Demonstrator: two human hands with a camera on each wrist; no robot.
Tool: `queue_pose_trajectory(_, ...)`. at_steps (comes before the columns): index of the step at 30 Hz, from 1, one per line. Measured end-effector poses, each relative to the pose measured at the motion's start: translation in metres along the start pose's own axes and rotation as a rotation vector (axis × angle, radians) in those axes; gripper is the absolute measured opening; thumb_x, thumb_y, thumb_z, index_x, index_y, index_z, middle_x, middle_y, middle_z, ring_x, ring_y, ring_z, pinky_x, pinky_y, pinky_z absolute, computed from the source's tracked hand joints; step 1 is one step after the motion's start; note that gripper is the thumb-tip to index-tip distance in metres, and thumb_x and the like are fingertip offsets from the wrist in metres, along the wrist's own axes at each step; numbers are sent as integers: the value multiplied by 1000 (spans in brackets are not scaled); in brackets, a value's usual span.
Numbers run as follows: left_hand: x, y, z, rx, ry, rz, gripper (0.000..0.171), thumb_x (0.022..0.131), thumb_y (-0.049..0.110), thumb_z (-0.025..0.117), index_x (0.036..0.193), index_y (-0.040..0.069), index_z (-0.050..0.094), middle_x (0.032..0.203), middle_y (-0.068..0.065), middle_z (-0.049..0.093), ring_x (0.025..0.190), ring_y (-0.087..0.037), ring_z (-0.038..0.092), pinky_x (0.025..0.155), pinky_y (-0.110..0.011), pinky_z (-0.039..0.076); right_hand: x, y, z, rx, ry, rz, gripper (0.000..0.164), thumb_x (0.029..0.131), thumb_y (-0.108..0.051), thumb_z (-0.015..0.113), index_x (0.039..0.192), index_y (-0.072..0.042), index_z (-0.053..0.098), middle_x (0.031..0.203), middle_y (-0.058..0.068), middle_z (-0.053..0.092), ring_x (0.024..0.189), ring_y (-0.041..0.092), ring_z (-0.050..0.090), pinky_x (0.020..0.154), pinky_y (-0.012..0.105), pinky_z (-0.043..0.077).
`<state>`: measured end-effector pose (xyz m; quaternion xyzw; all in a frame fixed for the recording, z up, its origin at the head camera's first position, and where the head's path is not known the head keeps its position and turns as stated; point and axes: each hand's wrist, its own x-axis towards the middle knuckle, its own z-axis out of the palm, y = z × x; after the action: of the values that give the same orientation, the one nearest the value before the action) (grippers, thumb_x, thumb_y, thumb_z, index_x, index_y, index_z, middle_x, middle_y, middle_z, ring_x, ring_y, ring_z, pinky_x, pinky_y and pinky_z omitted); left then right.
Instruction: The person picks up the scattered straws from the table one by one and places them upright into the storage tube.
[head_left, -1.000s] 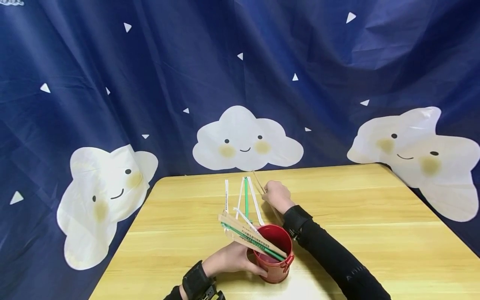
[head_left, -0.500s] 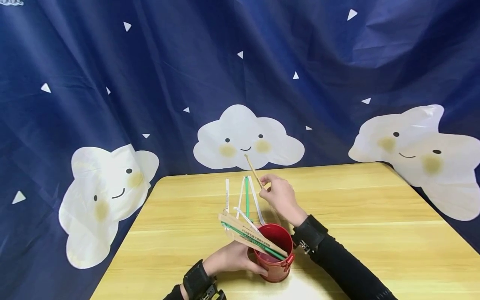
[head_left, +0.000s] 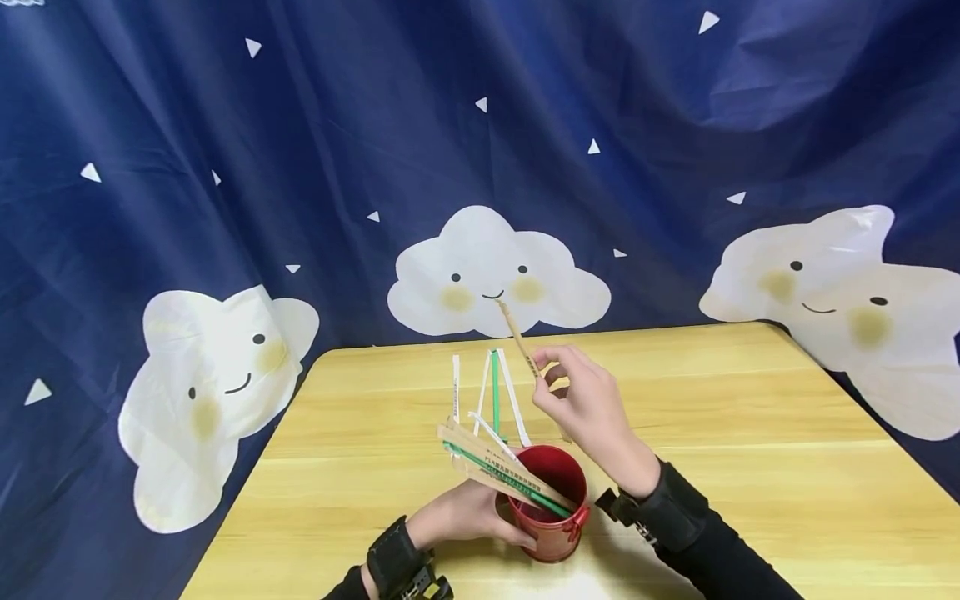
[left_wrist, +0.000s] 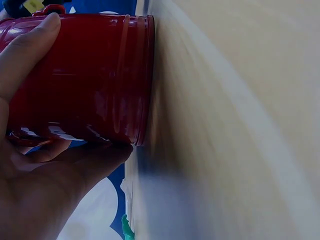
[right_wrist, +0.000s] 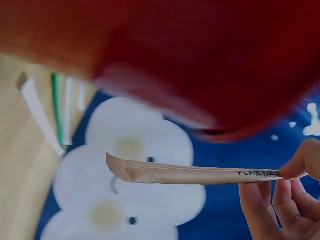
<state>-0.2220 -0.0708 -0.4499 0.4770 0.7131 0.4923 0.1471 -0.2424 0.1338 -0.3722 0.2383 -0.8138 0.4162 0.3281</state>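
Note:
A small red bucket (head_left: 553, 542) stands on the table, with my left hand (head_left: 463, 518) wrapped round its side. In the left wrist view the thumb lies along one side of the bucket (left_wrist: 75, 75) and the fingers along the other. Several brown paper-wrapped straws (head_left: 480, 450) lean out of the bucket to the left, with a green-wrapped straw (head_left: 551, 505) and a white one among them. Above the table, beyond the bucket, my right hand (head_left: 592, 404) pinches a single brown paper-wrapped straw (right_wrist: 200, 175) by one end. Dark printing shows on its wrapper near the fingertips.
Behind the bucket lie a green-wrapped straw (head_left: 496, 392) and several white-wrapped straws (head_left: 513, 400) on the wooden table (head_left: 750, 433). A dark blue curtain (head_left: 360, 125) with smiling clouds hangs along the table's far edge.
My right hand has lifted the brown paper-wrapped straw off the table and drawn it back toward me, to the right. My left hand and the bucket stay in place.

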Motion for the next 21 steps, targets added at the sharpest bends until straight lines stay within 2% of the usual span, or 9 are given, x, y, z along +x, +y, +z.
queue_pose_trajectory(5, 1, 6, -1, 8, -18, -8, 79, 82, 6, 86, 148, 3, 43, 143, -9, 56, 133, -15, 52, 114, -32, 42, -7, -23, -14, 90, 12, -65, 31, 79, 10, 68, 104, -8, 66, 97, 0, 67, 76, 9, 65, 61, 25, 61)
queue_pose_trajectory(9, 1, 6, -1, -6, -27, -15, 75, 83, 7, 85, 146, 4, 45, 141, -10, 58, 131, -15, 54, 114, -31, 42, -16, -36, -23, 161, 1, -55, 35, 78, 14, 67, 103, -10, 65, 97, -3, 66, 76, 8, 64, 60, 25, 61)
queue_pose_trajectory(14, 2, 5, -2, 29, -13, -1, 72, 82, 7, 86, 143, 3, 47, 137, -11, 60, 128, -14, 56, 111, -31, 44, -22, -40, -26, 155, -21, -38, 35, 78, 14, 67, 103, -11, 65, 98, -3, 66, 77, 7, 65, 60, 22, 60)
queue_pose_trajectory(21, -1, 4, -1, -50, -32, -26, 68, 84, 6, 83, 142, 0, 47, 138, -12, 59, 127, -12, 56, 111, -31, 45, -27, -39, -25, 149, -94, 27, 33, 80, 9, 69, 102, -15, 64, 98, -5, 65, 80, 6, 64, 61, 24, 60)
